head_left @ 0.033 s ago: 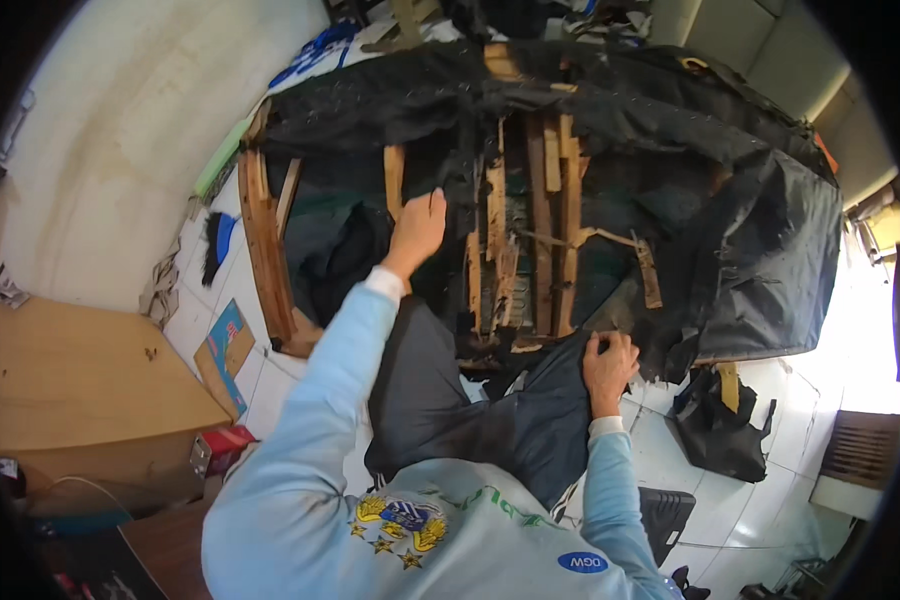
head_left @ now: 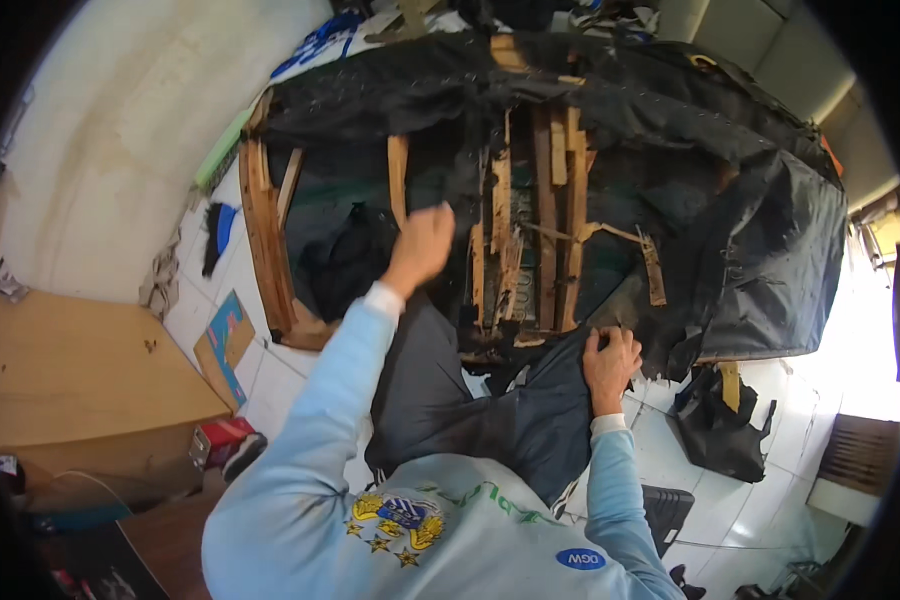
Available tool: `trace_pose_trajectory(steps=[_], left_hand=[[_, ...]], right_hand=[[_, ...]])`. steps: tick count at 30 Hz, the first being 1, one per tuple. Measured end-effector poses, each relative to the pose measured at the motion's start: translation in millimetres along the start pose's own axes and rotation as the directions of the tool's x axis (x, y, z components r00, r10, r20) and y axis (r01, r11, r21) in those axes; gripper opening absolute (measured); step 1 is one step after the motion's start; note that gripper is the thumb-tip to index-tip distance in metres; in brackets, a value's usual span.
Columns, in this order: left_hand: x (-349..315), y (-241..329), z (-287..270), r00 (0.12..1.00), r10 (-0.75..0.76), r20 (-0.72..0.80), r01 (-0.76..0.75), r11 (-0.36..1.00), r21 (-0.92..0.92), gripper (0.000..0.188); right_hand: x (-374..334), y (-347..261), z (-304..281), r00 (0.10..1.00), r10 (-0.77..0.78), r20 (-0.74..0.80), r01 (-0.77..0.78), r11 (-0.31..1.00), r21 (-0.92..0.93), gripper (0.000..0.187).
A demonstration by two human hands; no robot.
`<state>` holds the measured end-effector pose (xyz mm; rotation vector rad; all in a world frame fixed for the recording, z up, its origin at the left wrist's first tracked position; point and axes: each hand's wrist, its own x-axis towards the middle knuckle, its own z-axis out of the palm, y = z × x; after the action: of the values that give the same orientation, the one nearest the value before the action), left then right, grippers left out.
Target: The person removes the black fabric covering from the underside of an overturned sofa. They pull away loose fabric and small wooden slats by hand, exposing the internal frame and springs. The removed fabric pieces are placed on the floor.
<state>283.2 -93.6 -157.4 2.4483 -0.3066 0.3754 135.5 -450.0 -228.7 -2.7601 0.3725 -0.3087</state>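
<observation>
A wooden furniture frame (head_left: 260, 240), partly covered in torn black fabric (head_left: 770, 260), lies in front of my legs. Over its left half is my left hand (head_left: 422, 248), closed, its fingers pressed together beside an upright wooden slat (head_left: 398, 175). Whatever is between those fingers is too blurred to make out. At the near edge, right of my knee, my right hand (head_left: 611, 368) has its fingers curled on the edge of the black fabric. Splintered wooden strips (head_left: 500, 190) and a metal spring (head_left: 523, 285) show in the middle of the frame.
A torn black fabric piece (head_left: 720, 430) lies on the white tiles at right, near a black plastic case (head_left: 667, 515). A tan board (head_left: 80, 375) and a red box (head_left: 220, 440) are at left. A black-and-blue brush (head_left: 217, 238) lies beyond them.
My left hand has shifted slightly toward me and to the right. My right hand stays at the near edge of the frame. The view has tilted a little.
</observation>
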Motion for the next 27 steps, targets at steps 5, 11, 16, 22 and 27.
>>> trace_pose_trajectory(steps=[5, 11, 16, 22, 27], left_hand=[[-160, 123, 13, 0.923, -0.270, 0.274, 0.357, 0.868, -0.344, 0.042], [-61, 143, -11, 1.000, 0.013, 0.006, -0.010, 0.951, -0.310, 0.044], [-40, 160, -19, 0.982, 0.161, -0.100, -0.173, 0.977, -0.122, 0.057], [-15, 62, -4, 0.976, -0.188, -0.107, 0.188, 0.982, -0.003, 0.077], [52, 10, 33, 0.839, -0.541, 0.060, 0.539, 0.810, -0.230, 0.089]], right_hand=[[8, -68, -2, 0.865, -0.415, 0.282, 0.128, 0.726, 0.676, 0.067], [-14, -132, -6, 0.651, -0.677, 0.344, -0.335, 0.150, 0.930, 0.061], [33, -82, -41, 0.866, -0.249, 0.435, -0.386, 0.220, 0.896, 0.031], [178, 257, -227, 0.920, 0.389, -0.035, -0.108, 0.340, 0.934, 0.033], [115, 413, -463, 0.658, 0.677, -0.330, 0.271, 0.197, 0.942, 0.051]])
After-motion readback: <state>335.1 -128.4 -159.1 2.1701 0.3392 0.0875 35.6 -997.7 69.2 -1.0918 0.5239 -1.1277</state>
